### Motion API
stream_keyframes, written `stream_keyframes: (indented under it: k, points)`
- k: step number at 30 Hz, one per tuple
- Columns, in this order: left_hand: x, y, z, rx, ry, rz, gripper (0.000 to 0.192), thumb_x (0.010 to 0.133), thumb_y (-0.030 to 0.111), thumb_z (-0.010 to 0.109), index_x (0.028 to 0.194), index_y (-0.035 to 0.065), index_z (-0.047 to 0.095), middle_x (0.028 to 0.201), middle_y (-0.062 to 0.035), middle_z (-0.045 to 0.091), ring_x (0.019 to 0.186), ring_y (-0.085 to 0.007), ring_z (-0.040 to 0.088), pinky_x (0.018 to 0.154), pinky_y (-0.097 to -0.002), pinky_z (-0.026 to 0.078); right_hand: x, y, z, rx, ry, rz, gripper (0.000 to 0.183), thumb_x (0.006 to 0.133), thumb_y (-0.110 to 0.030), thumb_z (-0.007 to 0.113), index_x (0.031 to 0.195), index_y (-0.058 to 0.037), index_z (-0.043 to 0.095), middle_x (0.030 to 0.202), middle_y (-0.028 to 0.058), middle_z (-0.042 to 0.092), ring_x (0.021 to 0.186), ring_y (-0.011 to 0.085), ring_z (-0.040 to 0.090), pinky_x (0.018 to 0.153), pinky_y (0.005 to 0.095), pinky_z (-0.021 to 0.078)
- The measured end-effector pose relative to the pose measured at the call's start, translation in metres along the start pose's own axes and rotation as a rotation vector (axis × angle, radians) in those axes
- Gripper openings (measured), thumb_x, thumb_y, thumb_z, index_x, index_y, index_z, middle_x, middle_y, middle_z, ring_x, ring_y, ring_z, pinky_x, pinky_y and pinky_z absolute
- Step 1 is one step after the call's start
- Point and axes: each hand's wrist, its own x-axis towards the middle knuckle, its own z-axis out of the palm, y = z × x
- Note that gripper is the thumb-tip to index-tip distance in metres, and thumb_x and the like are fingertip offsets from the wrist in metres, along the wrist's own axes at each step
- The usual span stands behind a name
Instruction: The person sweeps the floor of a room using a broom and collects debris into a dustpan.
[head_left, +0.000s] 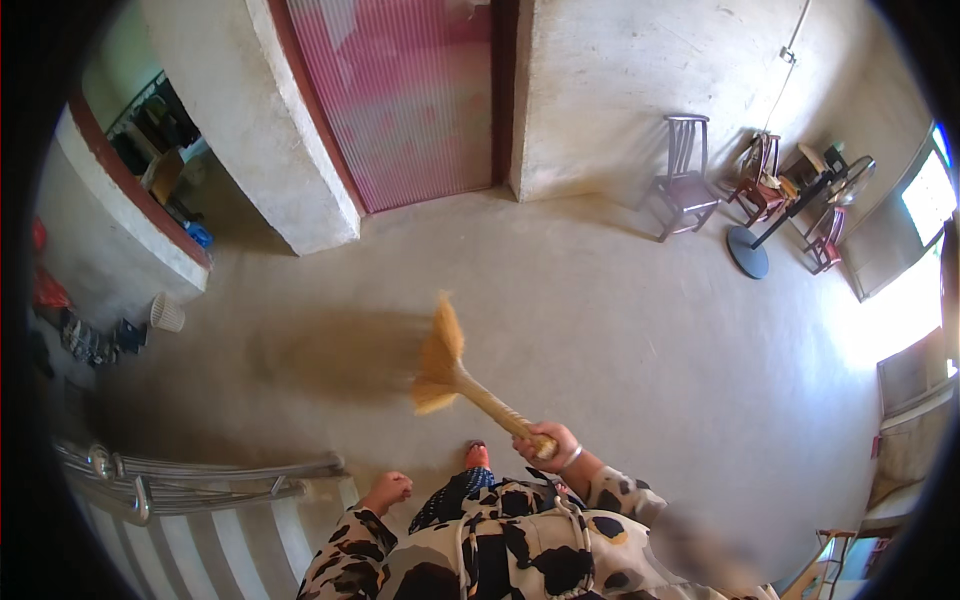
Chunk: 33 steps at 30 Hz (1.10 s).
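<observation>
My right hand (549, 445) is closed around the handle end of a straw broom (491, 401), and a pale bracelet sits on that wrist. The broom points up and to the left in the view, its fanned bristles in front of me over the concrete floor (570, 315). Whether the bristles touch the floor I cannot tell. My left hand (390, 491) is curled, with nothing seen in it, left of my body near the end of a metal railing. One sandaled foot (477, 455) shows between my hands.
Striped stairs (225, 540) with a metal railing (225, 484) lie at the lower left. A white basket (167, 313) stands by the left wall. Ahead is a pink ribbed door (405, 97). Wooden chairs (686, 191) and a standing fan (748, 252) are at the right.
</observation>
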Motion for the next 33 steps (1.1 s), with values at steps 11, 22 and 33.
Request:
stream_keyframes:
  k: [11, 22, 33]
  points:
    - [0.057, 0.009, -0.044, 0.065, -0.025, -0.079, 0.012, 0.065, 0.009, 0.050, 0.060, -0.0008, 0.054, 0.053, -0.0053, 0.051, 0.045, -0.0122, 0.049, 0.041, -0.0223, 0.039, -0.087, 0.002, 0.034, 0.321, 0.123, -0.349, 0.034, 0.066, -0.007, 0.046, 0.096, 0.0034, 0.033, 0.073, 0.0089, 0.041, 0.059, 0.0132, 0.043, 0.052, 0.0220, 0.0420]
    - [0.063, 0.050, -0.025, -0.140, 0.062, -0.011, 0.014, 0.066, 0.011, 0.052, 0.063, -0.0017, 0.055, 0.056, -0.0079, 0.054, 0.049, -0.0135, 0.051, 0.043, -0.0233, 0.041, -0.014, -0.036, 0.106, 0.005, 0.099, -0.148, 0.036, 0.061, -0.003, 0.046, 0.096, 0.0013, 0.035, 0.071, 0.0073, 0.039, 0.060, 0.0134, 0.041, 0.055, 0.0240, 0.0387]
    - [0.003, -0.078, 0.014, 0.052, 0.169, 0.202, 0.020, 0.071, 0.020, 0.051, 0.082, 0.0036, 0.057, 0.073, -0.0066, 0.058, 0.065, -0.0163, 0.056, 0.056, -0.0262, 0.046, 0.207, -0.103, 0.150, -0.344, 0.016, 0.550, 0.031, 0.064, -0.007, 0.048, 0.093, 0.0002, 0.037, 0.073, 0.0088, 0.041, 0.062, 0.0147, 0.044, 0.055, 0.0232, 0.0417]
